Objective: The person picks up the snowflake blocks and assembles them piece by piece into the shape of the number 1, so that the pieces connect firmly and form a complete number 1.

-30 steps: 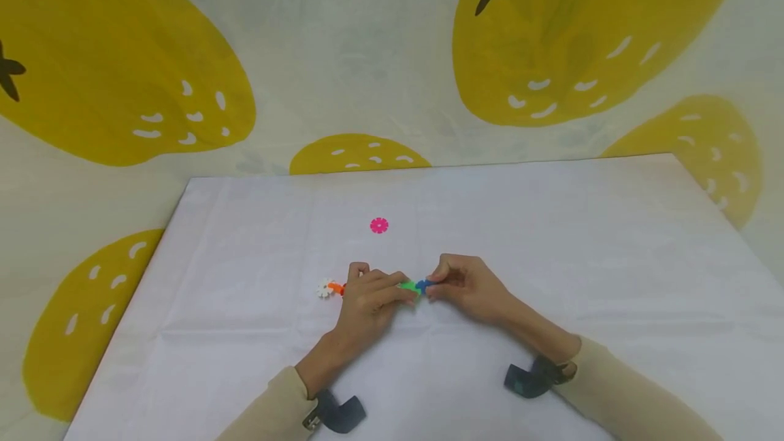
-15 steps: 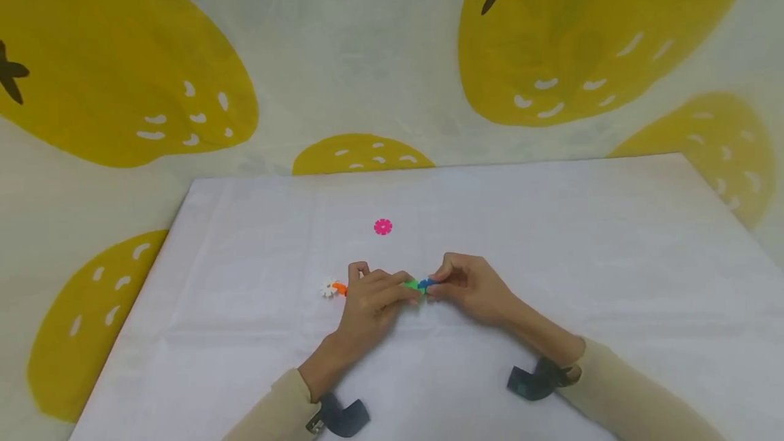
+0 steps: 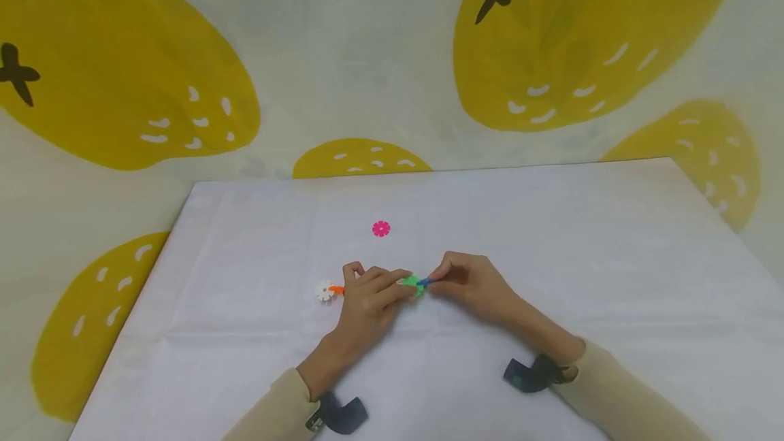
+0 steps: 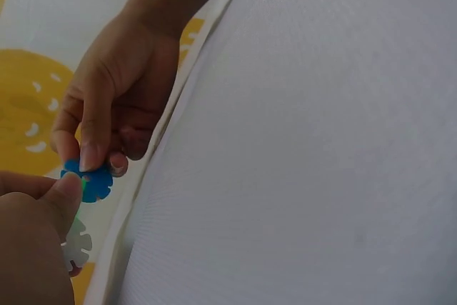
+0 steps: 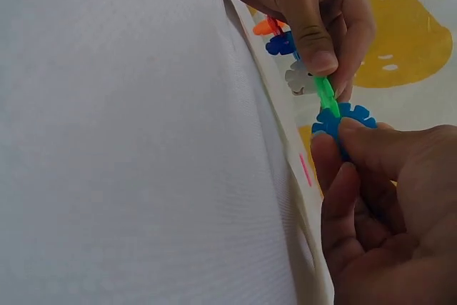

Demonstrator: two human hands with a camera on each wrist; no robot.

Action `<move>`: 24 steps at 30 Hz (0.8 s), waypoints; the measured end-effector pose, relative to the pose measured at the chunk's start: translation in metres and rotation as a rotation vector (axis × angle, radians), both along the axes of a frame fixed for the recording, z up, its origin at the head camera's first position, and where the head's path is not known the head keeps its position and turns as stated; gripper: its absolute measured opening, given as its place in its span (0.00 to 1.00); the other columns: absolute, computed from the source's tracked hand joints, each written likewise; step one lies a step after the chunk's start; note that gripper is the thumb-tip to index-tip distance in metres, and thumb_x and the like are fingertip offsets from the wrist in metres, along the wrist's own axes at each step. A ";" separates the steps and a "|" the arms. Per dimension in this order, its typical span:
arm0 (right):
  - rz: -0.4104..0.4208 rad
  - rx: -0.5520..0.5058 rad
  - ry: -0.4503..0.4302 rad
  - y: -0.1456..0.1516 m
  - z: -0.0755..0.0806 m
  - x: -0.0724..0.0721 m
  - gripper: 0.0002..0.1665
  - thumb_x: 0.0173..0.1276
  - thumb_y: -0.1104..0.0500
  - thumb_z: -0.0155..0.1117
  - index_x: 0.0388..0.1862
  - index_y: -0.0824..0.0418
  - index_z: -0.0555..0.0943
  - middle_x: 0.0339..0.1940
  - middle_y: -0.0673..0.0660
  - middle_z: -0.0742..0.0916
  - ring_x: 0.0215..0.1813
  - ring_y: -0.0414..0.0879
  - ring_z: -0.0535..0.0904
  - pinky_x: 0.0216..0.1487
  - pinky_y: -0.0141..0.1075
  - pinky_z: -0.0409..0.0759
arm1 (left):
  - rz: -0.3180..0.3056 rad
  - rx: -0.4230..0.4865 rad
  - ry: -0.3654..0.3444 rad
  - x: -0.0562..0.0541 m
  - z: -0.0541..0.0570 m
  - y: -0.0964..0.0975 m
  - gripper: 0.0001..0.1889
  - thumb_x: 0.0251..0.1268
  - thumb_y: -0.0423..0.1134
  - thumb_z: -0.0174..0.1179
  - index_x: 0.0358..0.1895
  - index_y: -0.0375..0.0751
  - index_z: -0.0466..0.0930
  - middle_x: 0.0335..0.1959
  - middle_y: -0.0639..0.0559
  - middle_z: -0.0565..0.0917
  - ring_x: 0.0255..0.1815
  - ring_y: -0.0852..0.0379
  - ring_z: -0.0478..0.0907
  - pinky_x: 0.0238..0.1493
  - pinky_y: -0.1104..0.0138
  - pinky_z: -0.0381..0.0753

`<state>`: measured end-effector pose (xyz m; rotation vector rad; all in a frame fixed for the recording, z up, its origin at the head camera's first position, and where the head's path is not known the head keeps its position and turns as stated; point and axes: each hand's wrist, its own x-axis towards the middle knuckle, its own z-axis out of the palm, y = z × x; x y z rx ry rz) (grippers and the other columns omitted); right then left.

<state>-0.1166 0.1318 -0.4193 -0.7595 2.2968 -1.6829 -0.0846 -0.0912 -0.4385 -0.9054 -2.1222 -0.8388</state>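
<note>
In the head view my left hand (image 3: 369,297) grips a chain of notched plastic snowflake discs, pinching the green disc (image 3: 412,283) at its right end. My right hand (image 3: 474,286) pinches a blue disc (image 5: 359,115) between thumb and fingers. The blue disc meets the green disc's edge, and their notches appear engaged; how deeply I cannot tell. Left of my left hand, a white disc (image 3: 324,290) and an orange disc (image 3: 337,290) stick out. The right wrist view also shows a dark blue disc (image 5: 280,44) and a greyish disc (image 5: 301,78) in the chain, partly hidden by fingers.
A pink snowflake disc (image 3: 381,229) lies alone on the white-covered table (image 3: 551,223), beyond my hands. Behind the table hangs a pale cloth (image 3: 361,53) with large yellow fruit prints. Dark wrist straps (image 3: 533,374) sit on both forearms.
The blue disc has turned in my right fingers and now looks thinner, nearly edge-on, against the green one. Both hands stay at almost the same spot.
</note>
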 end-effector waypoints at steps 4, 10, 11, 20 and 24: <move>-0.023 -0.004 -0.011 0.001 0.001 0.000 0.07 0.57 0.64 0.72 0.31 0.54 0.83 0.33 0.48 0.86 0.39 0.44 0.84 0.45 0.35 0.80 | 0.015 -0.001 -0.010 0.001 0.001 0.001 0.05 0.52 0.37 0.71 0.33 0.47 0.88 0.39 0.52 0.87 0.36 0.57 0.80 0.40 0.46 0.59; -0.050 -0.053 -0.004 -0.002 0.004 0.002 0.08 0.55 0.67 0.73 0.30 0.56 0.82 0.33 0.50 0.87 0.37 0.46 0.85 0.43 0.36 0.81 | 0.039 0.018 -0.034 0.001 0.001 0.002 0.11 0.48 0.37 0.73 0.37 0.45 0.87 0.41 0.52 0.86 0.40 0.57 0.80 0.43 0.51 0.62; -0.056 -0.063 -0.004 -0.003 0.004 0.002 0.08 0.55 0.67 0.73 0.30 0.56 0.83 0.33 0.50 0.87 0.37 0.46 0.85 0.43 0.36 0.81 | 0.042 0.020 -0.041 0.001 0.001 0.002 0.12 0.48 0.37 0.73 0.38 0.45 0.86 0.41 0.52 0.86 0.41 0.56 0.80 0.43 0.52 0.63; -0.111 -0.078 0.028 -0.012 0.015 0.008 0.07 0.55 0.72 0.71 0.30 0.63 0.83 0.32 0.55 0.87 0.36 0.45 0.85 0.40 0.33 0.82 | 0.074 0.030 -0.098 0.001 0.002 0.002 0.16 0.53 0.39 0.71 0.46 0.41 0.83 0.45 0.51 0.84 0.45 0.53 0.77 0.43 0.61 0.71; -0.132 -0.057 0.060 -0.017 0.031 0.014 0.07 0.54 0.75 0.70 0.29 0.67 0.82 0.31 0.58 0.87 0.35 0.46 0.85 0.39 0.33 0.82 | 0.108 0.031 -0.091 0.002 0.003 0.003 0.16 0.53 0.40 0.71 0.45 0.41 0.83 0.44 0.51 0.84 0.46 0.53 0.79 0.44 0.61 0.72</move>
